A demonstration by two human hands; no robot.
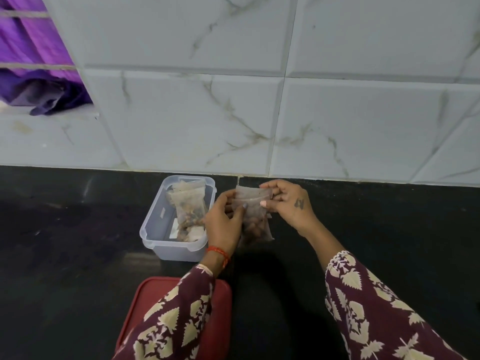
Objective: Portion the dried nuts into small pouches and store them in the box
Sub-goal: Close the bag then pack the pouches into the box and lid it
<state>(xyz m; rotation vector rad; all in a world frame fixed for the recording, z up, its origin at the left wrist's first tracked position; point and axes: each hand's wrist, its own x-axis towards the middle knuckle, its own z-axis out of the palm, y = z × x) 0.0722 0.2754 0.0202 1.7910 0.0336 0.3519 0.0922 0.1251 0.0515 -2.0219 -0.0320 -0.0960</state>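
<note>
Both hands hold one small clear pouch (253, 216) of brown nuts up over the dark bench (363, 216). The left hand (223, 219) has its grip closed on the pouch's left side, thumb in front. The right hand (288, 201) pinches the top right edge of the pouch between thumb and fingers. The nuts sit low in the pouch, below both grips. Just left of the left hand stands the clear plastic box (179, 219) on the bench, with filled pouches (188, 206) already inside. A red lid (220, 320) lies on the bench under the left sleeve, nearer the person.
</note>
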